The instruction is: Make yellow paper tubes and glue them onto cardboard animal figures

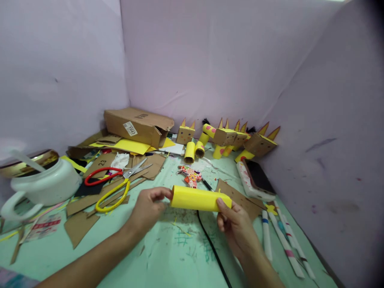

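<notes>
A yellow paper-covered tube [195, 199] is held level above the table between my two hands. My left hand [150, 208] is at its left end, fingers curled, with the fingertips at or just inside the opening. At the other end, my right hand [235, 220] pinches the tube, thumb on the near side and the other fingers beneath. Behind the tube lies a patterned scrap [191, 176] in pink and orange. A black cable [211, 240] runs under it toward me. Red-and-yellow-handled scissors [127, 180] rest with blades apart on cardboard scraps to the left.
A cardboard box [135, 124] stands at the back left. Yellow tubes [189, 152] and cardboard animal heads with horns [261, 144] line the back. A white mug-like pot [45, 186] is far left. Markers [285, 244] and a phone [259, 174] on a white box lie right.
</notes>
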